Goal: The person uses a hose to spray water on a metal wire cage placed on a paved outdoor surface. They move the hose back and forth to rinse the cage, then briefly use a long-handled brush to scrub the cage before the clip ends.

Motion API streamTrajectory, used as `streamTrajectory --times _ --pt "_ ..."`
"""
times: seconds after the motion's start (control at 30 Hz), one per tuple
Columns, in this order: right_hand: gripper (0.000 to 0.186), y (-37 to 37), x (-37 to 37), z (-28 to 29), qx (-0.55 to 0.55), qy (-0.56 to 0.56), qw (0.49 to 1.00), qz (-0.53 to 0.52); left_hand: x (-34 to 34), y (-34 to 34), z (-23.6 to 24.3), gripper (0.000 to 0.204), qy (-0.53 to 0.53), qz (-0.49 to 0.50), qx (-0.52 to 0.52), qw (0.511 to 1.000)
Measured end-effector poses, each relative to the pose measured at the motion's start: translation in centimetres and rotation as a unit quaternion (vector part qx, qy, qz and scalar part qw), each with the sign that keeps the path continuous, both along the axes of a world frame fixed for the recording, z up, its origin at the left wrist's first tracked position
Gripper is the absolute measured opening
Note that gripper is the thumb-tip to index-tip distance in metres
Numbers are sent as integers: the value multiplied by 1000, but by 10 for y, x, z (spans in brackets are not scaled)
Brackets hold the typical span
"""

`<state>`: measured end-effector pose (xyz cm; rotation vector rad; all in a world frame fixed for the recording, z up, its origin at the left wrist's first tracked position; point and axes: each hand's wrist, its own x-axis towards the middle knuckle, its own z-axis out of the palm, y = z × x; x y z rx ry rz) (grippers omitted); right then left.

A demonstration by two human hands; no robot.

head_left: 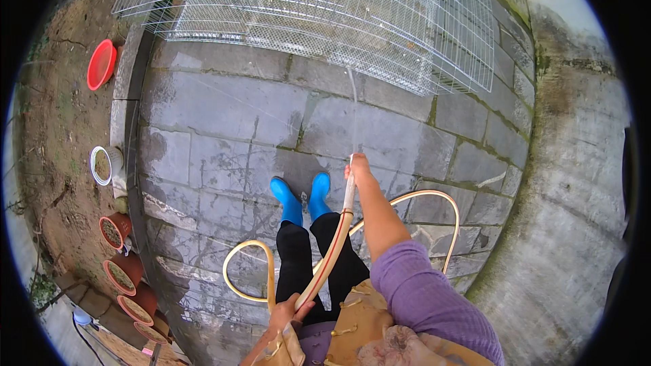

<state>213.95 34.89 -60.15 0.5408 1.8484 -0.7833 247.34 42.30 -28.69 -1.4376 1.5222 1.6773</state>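
Observation:
Near the middle, my right hand (359,166) grips the end of a cream hose (329,254) with a red stripe. A thin stream of water (353,108) runs from it toward the wire mesh cage panels (325,20) lying at the far side of the paving. Lower down, my left hand (291,308) is closed around the same hose at my waist. The hose loops on the wet grey paving (230,108) on both sides of me. My blue rubber boots (288,196) stand on the paving below.
A stone curb (126,122) borders bare soil (64,129) on the left, with a red basin (101,64), a white bucket (112,166) and several terracotta pots (115,230). A stained concrete wall or strip (569,183) runs along the right.

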Motion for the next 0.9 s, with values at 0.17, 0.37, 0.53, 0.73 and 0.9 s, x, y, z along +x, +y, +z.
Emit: streamTrajectory --times 0.17,0.37,0.53,0.73,0.9 --pt "18 -5 -12 0 0 -3 1000 -10 -4 -2 -7 41 15 8 0 1000" --pt "17 -9 -10 -2 14 11 1000 -16 -2 1 -11 43 13 -7 -6 1000" --pt "18 -12 -14 -1 27 -11 999 25 -2 0 -14 44 16 -7 10 1000" --pt "19 -27 -1 2 -4 7 997 75 -5 8 -11 42 30 -28 1 999" --pt "19 -37 6 4 0 -10 996 93 0 11 -14 42 33 -23 -11 999"
